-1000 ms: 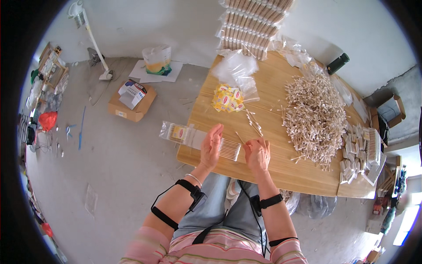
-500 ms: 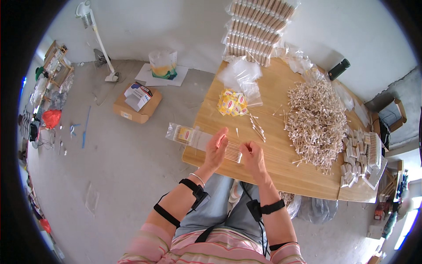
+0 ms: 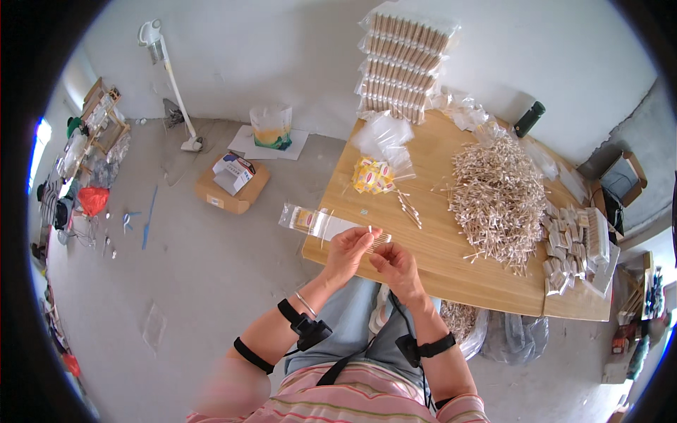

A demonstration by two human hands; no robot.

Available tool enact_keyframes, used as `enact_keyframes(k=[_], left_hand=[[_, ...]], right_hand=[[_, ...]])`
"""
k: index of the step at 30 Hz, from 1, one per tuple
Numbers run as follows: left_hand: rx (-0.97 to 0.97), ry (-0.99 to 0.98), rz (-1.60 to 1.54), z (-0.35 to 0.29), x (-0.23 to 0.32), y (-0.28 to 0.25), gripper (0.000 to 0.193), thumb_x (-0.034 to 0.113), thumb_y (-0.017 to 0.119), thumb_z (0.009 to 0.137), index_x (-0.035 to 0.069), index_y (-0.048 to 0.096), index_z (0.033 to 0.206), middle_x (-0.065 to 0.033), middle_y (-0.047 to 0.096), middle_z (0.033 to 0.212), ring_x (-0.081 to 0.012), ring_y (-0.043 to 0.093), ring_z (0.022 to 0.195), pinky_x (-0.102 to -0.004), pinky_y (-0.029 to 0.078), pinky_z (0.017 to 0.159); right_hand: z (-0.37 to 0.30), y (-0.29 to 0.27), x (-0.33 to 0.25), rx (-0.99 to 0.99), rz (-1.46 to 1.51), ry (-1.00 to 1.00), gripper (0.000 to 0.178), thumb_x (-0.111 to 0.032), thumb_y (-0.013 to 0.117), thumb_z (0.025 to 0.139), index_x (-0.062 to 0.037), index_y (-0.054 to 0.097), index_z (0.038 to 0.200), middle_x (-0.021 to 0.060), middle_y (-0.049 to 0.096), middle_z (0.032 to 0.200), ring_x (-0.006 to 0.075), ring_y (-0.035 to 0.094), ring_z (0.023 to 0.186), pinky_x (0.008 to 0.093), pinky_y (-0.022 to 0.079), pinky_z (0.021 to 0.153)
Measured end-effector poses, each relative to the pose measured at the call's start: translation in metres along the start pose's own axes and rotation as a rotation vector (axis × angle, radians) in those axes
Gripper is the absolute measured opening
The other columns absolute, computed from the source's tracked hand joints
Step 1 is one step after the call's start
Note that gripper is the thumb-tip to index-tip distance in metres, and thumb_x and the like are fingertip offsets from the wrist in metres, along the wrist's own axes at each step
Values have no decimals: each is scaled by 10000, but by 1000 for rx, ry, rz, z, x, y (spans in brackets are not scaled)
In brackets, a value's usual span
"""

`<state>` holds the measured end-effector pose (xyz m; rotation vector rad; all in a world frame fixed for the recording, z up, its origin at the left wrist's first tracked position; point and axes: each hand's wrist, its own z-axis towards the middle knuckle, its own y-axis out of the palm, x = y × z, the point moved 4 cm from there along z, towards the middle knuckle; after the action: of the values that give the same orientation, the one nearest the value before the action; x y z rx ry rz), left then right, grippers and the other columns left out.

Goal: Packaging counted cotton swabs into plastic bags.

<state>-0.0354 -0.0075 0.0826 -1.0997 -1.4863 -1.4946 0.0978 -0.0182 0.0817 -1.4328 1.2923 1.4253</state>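
Over the near left part of the table, my left hand (image 3: 347,254) is closed in a pinch on a cotton swab (image 3: 370,230), whose white tip sticks up past the fingers. Close on its right, my right hand (image 3: 399,271) has its fingers curled together; what they hold, if anything, is hidden. A row of cotton swabs (image 3: 383,239) shows just behind the hands, partly covered by them. To the left, a clear plastic bag (image 3: 288,215) with a yellow card (image 3: 305,219) and swabs inside lies at the table edge, next to a white strip (image 3: 338,227).
On the wooden table (image 3: 437,264) are yellow cards (image 3: 372,175), clear bags (image 3: 384,136), several loose swabs (image 3: 409,210), a large swab heap (image 3: 496,201), small packs (image 3: 564,247) and a dark green bottle (image 3: 529,118). Stacked swab packs (image 3: 403,67) rise at the back.
My left hand went from flat and open to pinching a swab. My right hand moved slightly nearer to me and turned. The lone swab beyond the hands no longer shows there. The view shifted a little.
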Motion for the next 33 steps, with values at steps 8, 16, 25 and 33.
enact_keyframes(k=[8,16,25,33], left_hand=[[-129,-28,-197,-25,26,20,241,140,592,947,-5,618,1137,-83,667,1026,-146,621,1013,-282,483,917],[-205,23,-2,-41,45,37,200,48,585,934,-18,625,1118,-67,652,1039,-140,639,939,-267,504,853],[-178,45,-3,-50,45,46,202,76,588,940,-14,621,1118,-78,668,994,-142,641,938,-273,502,877],[-172,-72,-157,-49,36,37,238,180,589,949,9,638,1107,-84,674,1006,-161,635,992,-303,506,904]], right_hand=[[-31,-2,-24,-4,86,-8,89,-91,631,911,-7,600,914,-41,551,741,30,469,646,195,372,553],[-52,-2,-37,21,123,-156,71,-35,635,889,-1,603,941,-41,583,781,32,527,703,191,438,632],[-62,-5,-36,130,-16,-126,83,-48,638,888,12,619,942,-10,622,817,43,547,728,201,456,663],[-60,-3,-34,68,74,-99,92,-42,616,899,27,617,959,-15,609,807,46,534,719,204,446,647]])
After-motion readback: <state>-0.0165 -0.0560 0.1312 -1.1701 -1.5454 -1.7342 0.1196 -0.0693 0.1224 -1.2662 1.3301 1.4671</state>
